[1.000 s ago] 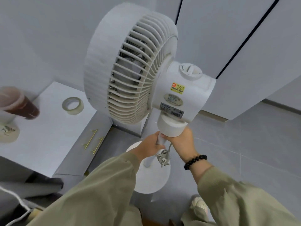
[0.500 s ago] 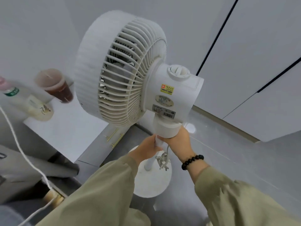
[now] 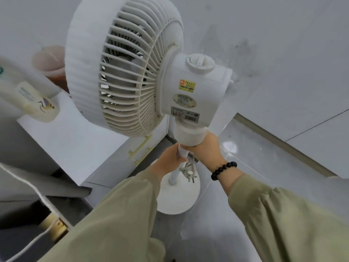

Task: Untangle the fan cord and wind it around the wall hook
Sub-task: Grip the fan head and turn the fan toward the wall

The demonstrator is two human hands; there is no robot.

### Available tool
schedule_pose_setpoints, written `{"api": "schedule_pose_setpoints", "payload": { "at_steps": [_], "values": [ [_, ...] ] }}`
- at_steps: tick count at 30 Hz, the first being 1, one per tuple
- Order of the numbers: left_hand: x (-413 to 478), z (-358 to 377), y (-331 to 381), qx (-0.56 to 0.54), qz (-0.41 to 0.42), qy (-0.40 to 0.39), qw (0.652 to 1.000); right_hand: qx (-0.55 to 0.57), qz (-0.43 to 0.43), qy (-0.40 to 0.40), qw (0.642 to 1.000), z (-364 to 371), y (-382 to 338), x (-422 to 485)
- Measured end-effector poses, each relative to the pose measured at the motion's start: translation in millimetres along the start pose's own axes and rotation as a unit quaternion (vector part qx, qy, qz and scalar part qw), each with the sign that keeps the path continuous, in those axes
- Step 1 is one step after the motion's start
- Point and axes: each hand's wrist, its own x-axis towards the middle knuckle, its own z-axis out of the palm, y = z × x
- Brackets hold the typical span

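Note:
A white pedestal fan fills the middle of the view, its grille facing left and its round base on the grey floor. My left hand grips the white pole just under the motor housing. My right hand, with a black bead bracelet on the wrist, holds the collar at the top of the pole from the right side. A tangled bundle of the fan cord with its plug hangs beside the pole just below both hands. No wall hook is in view.
A white cabinet with gold handles stands at left, carrying a cream bottle and a cup of brown drink. A separate white cord runs down the lower left. Grey wall panels rise behind and at right.
The view has swung to the left and closer; the fan now looks larger and the bottle and cup sit nearer the left edge. Both hands keep their grip on the pole.

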Motion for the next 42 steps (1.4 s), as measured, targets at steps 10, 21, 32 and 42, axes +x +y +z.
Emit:
{"api": "schedule_pose_setpoints", "payload": {
  "at_steps": [10,21,32,42],
  "values": [
    [44.5,29.4,-57.2,-0.011,0.015,0.024,1.000,-0.074,-0.055,-0.026,0.995,29.6,42.0,27.0],
    [51.3,28.4,-69.6,-0.005,0.016,0.019,1.000,-0.027,-0.100,-0.009,0.995,40.8,61.5,35.5],
    [41.6,13.6,-79.9,0.019,-0.013,0.004,1.000,0.083,-0.176,-0.078,0.978,50.7,75.9,29.5],
    [12.2,1.6,-67.1,0.055,0.004,0.070,0.996,0.101,-0.165,-0.106,0.975,40.6,84.4,9.4]
  ]
}}
